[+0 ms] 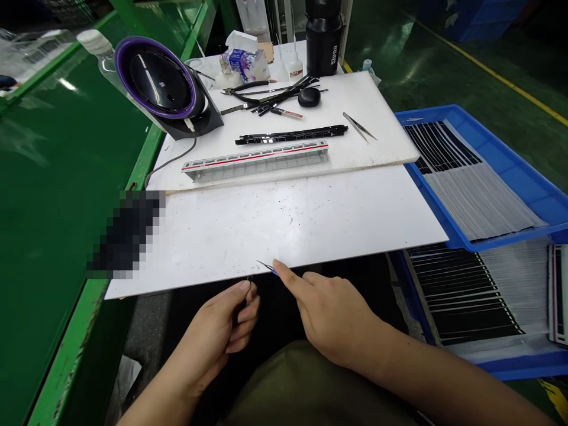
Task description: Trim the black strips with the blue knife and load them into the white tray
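Just off the front edge of the white board (284,231), my left hand (235,316) is closed, thumb against the fingers, around something too small to name. My right hand (326,307) is closed on a thin pointed tool with a blue part (266,266), its tip directed left over the board's edge. Farther back on a white foam slab (368,106) lies a silver model train car body (257,160) with a red stripe. Behind it sits a bundle of black strips (290,135), and to the right rest metal tweezers (358,127).
A purple-rimmed fan (155,77) with a cable stands at the back left. Pliers (248,93), a black case (309,97) and a black bottle (323,44) are at the back. Blue trays (550,201) of strips sit at the right; a green frame (84,319) runs along the left.
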`<state>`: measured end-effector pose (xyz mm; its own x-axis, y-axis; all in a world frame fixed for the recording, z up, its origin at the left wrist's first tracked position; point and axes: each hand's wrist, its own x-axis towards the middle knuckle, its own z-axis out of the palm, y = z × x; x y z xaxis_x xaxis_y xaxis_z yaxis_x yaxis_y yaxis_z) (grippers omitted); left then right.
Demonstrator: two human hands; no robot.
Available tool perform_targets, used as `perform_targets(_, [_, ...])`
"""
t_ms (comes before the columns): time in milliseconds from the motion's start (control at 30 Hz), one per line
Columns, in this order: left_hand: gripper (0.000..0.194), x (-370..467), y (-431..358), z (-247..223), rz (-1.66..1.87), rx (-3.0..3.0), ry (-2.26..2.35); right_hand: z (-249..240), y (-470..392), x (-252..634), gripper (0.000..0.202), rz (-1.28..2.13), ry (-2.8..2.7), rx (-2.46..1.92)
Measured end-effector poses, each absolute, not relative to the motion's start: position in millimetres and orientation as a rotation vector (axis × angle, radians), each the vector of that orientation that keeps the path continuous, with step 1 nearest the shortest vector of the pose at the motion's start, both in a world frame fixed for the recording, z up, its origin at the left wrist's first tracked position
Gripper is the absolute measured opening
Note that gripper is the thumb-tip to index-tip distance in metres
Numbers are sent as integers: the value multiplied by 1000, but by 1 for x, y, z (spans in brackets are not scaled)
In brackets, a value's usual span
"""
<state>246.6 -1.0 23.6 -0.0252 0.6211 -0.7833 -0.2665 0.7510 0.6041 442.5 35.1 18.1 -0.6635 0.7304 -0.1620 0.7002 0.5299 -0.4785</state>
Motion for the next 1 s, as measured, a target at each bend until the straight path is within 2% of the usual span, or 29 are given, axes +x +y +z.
perform_targets(133, [37,247,-1,28,693,443,1492,17,35,440,66,816,-2732,-1233])
perform_targets(367, [33,247,1,26,664,472,1560,15,32,437,67,819,-2754,-1227])
perform_targets(567, [46,241,-3,22,599,491,1546,14,32,435,66,841,-2763,-1221])
perform_targets(833, [29,242,5,14,710,264,1464,17,31,433,66,847,-2764,-1200])
perform_targets(1000, [31,250,6,12,736,298,1516,15,32,433,67,781,-2767,-1215])
